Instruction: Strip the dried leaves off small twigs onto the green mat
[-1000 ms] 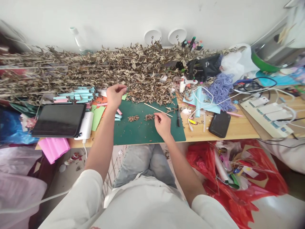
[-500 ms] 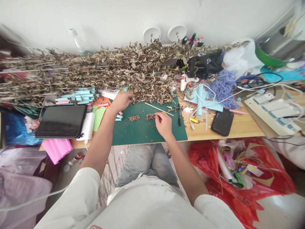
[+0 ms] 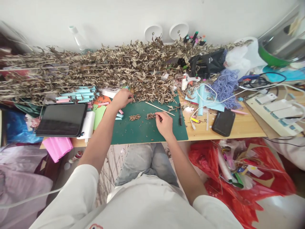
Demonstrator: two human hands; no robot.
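Observation:
My left hand [image 3: 122, 99] is at the near edge of a long heap of dried leaves [image 3: 154, 86], fingers curled and fingertips pinched among the leaves. On the green cutting mat [image 3: 133, 135] my right hand [image 3: 164, 123] rests with thumb and forefinger together. Its fingertips touch the right side of a small pile of crumbled leaves [image 3: 150, 116]; anything between them is hidden. A second crumbled pile [image 3: 134, 117] lies to the left. Behind the right hand is a thin wooden stick [image 3: 159, 108], and a black pen [image 3: 180, 115] lies to its right.
Left of the mat are rolled blue paper tubes [image 3: 81, 94], a tablet [image 3: 62, 120] and a white power bank [image 3: 86, 125]. To the right are a glue gun [image 3: 188, 81], purple yarn [image 3: 225, 89], a black phone-like device [image 3: 223, 122], and a power strip [image 3: 274, 109] with cables.
My left hand has moved right and slightly down, from near the paper tubes to the edge of the leaf heap. My right hand stays by the crumbled pile. The view has shifted slightly.

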